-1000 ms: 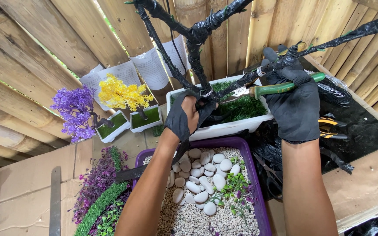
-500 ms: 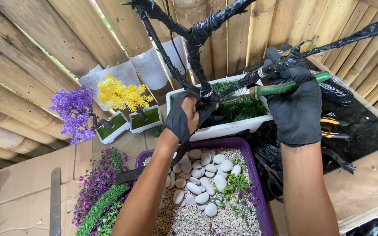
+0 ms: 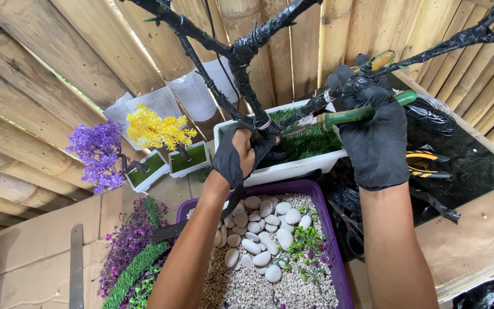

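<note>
At the centre of the frame, the left hand (image 3: 236, 155), in a torn black glove, is closing its fingers around the trunk of a black-taped wire tree (image 3: 246, 54), whose branches are spreading across the top of the frame. To the right, the right hand (image 3: 374, 133), fully gloved in black, is gripping green-handled pliers (image 3: 357, 114), their tip touching a taped branch at a bare wire wrap. Behind the hands, a white planter (image 3: 293, 166) lined with fake grass is sitting. Below, a purple tray (image 3: 330, 229) is holding gravel and white pebbles (image 3: 267, 229). At left, a small purple tree (image 3: 94, 153) and a yellow tree (image 3: 155, 130) are standing in white pots.
</note>
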